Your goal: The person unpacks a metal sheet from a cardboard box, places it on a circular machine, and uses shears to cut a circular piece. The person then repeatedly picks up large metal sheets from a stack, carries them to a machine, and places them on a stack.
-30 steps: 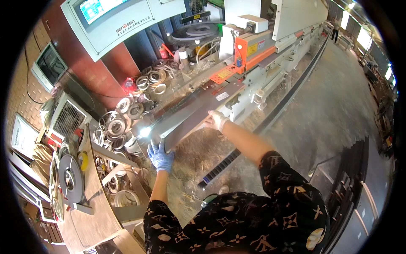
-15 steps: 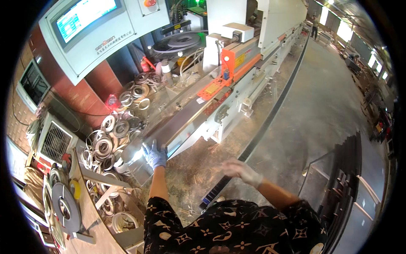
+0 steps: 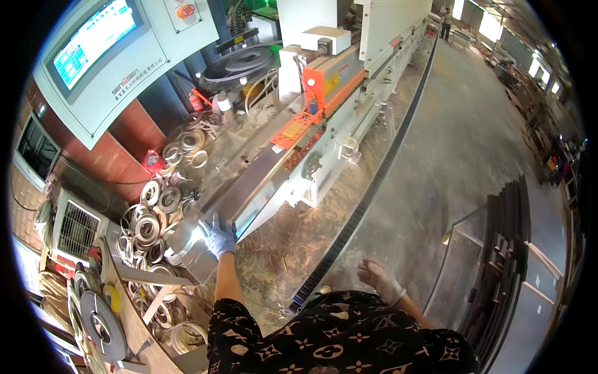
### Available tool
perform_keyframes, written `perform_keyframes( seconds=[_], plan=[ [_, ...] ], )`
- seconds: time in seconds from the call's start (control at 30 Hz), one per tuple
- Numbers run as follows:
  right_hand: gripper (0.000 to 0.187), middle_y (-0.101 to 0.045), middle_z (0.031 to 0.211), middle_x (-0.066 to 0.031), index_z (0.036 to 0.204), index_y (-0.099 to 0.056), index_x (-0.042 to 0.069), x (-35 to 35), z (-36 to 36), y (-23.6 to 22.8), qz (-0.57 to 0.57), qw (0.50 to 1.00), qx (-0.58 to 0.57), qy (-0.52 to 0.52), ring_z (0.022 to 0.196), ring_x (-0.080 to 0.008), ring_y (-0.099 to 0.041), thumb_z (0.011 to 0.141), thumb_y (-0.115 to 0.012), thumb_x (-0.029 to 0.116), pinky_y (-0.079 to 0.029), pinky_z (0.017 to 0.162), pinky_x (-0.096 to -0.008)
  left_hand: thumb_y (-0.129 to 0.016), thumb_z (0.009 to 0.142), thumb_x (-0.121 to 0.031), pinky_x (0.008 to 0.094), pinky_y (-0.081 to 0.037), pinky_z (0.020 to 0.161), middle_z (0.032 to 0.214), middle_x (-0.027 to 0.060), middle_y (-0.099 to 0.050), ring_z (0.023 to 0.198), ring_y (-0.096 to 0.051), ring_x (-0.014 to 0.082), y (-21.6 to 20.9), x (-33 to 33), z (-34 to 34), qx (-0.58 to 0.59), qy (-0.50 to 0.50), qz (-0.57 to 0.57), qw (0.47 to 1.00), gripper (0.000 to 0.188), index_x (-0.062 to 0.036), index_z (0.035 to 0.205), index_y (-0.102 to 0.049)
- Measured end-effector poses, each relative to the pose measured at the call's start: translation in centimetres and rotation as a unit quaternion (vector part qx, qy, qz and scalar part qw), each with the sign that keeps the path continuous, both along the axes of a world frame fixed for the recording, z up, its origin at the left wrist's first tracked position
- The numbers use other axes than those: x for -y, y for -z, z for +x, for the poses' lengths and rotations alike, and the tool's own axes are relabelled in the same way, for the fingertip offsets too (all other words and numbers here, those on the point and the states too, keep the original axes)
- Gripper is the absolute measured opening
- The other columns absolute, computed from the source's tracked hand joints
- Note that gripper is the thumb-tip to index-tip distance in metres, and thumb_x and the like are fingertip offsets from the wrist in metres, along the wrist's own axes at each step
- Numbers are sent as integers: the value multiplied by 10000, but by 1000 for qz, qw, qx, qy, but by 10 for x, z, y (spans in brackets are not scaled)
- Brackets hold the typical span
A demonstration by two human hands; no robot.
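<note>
My left hand, in a blue glove, lies with its fingers spread on the near end of a long dark panel. The panel rests on the infeed side of a long white machine, its far end by an orange guard. Nothing is held in that hand. My right hand, in a pale glove with the fingers looking bare, hangs over the floor near my body. Its fingers are stretched out and it holds nothing. A long black slotted strip runs along the floor beside the machine.
A control cabinet with a lit screen stands at upper left. Many rolls of edging strip lie heaped left of the panel. Dark panels are stacked at right. A person stands far off.
My right hand has drawn back to the right and closer to my body. The whole view has turned slightly. My left hand stays on the panel's near end.
</note>
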State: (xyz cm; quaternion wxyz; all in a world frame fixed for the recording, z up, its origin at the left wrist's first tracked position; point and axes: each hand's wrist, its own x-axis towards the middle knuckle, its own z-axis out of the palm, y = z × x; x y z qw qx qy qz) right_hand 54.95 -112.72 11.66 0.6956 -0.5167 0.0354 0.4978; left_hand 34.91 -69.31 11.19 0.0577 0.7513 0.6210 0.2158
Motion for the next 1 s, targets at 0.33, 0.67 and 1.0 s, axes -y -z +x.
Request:
perform_keyframes(
  seconds=[0.33, 0.67, 1.0],
  plan=[
    [476, -575, 1160, -90, 1236, -496, 27, 56, -4, 0, -38, 989, 13, 144, 945, -210, -591, 865, -618, 299, -463, 864, -347, -613, 773, -517, 404, -251, 1095, 1478, 202, -220, 1362, -202, 371, -10, 4, 59, -68, -7, -52, 996, 623, -251, 1321, -484],
    [288, -650, 932, -59, 1097, -584, 59, 231, 56, -50, -138, 865, 163, 453, 790, -169, -629, 844, -662, 170, -530, 731, -300, -442, 868, -570, 442, -211, 1103, 1469, 216, -222, 1337, -262, 384, -5, -7, 161, -153, -4, -42, 987, 555, -356, 1376, -379],
    [445, -557, 1168, -83, 1154, -596, 191, 498, 164, -132, -824, 396, 309, 262, 1121, -260, -508, 748, -688, 348, -411, 914, -393, -632, 846, -279, 395, -329, 1056, 1468, 171, -264, 1316, -337, 294, -27, 219, 233, 132, 420, -14, 898, 511, -47, 1281, -498]
  ],
)
